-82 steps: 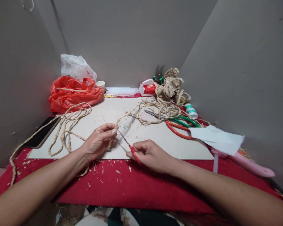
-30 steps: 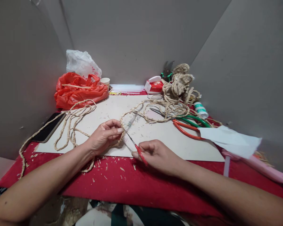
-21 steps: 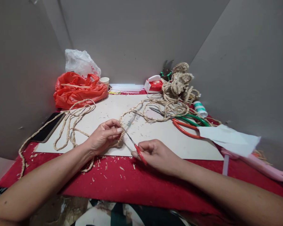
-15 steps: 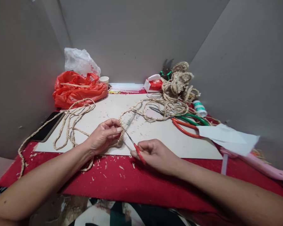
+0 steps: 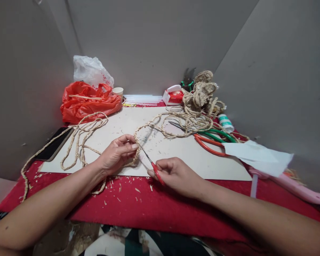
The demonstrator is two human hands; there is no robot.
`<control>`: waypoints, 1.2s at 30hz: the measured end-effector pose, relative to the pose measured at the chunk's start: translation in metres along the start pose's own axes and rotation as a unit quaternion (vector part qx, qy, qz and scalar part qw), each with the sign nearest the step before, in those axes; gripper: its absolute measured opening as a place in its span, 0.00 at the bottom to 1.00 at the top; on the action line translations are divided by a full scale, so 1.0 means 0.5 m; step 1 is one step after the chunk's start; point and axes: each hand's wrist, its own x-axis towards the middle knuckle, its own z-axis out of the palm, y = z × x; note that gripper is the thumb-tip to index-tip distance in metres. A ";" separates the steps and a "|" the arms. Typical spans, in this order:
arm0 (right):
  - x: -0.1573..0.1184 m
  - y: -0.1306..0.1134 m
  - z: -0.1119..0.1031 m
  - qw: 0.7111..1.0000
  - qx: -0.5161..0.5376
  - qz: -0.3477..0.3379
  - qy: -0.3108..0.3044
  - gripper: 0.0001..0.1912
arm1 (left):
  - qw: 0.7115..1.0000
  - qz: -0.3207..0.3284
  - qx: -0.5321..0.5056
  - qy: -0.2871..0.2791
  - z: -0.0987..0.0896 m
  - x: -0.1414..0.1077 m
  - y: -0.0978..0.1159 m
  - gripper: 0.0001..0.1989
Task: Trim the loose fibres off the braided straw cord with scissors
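Note:
Pinched between the thumb and fingers of my left hand (image 5: 120, 153) is a braided straw rope (image 5: 141, 128). In my right hand (image 5: 176, 176) are small red-handled scissors (image 5: 156, 172), gripped by the handles. Their narrow metal tips touch the rope right beside my left thumb; whether the blades are parted is too small to tell. From my left hand the rope runs back to a loose pile of loops (image 5: 192, 122) at the right. More of the rope lies in long loops on the left side of the white board (image 5: 202, 167).
A red plastic bag (image 5: 88, 106), a paper cup (image 5: 117, 91) and a phone (image 5: 52, 147) stand or lie at left. To the right are large red-and-green-handled scissors (image 5: 210, 144), a white paper (image 5: 258, 156) and a pink glue gun (image 5: 296, 186). Straw scraps litter the red cloth (image 5: 138, 209).

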 end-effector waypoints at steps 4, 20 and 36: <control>-0.001 -0.002 -0.001 1.000 -0.002 -0.009 0.001 0.22 | 1.000 -0.007 -0.012 0.004 0.002 -0.001 0.003 0.10; 0.003 -0.003 0.001 0.999 -0.033 0.009 0.009 0.22 | 1.000 -0.020 -0.005 -0.012 0.003 -0.006 0.003 0.11; 0.003 -0.003 0.002 0.998 -0.025 -0.040 0.039 0.24 | 0.999 -0.027 -0.024 -0.019 0.006 -0.008 -0.002 0.12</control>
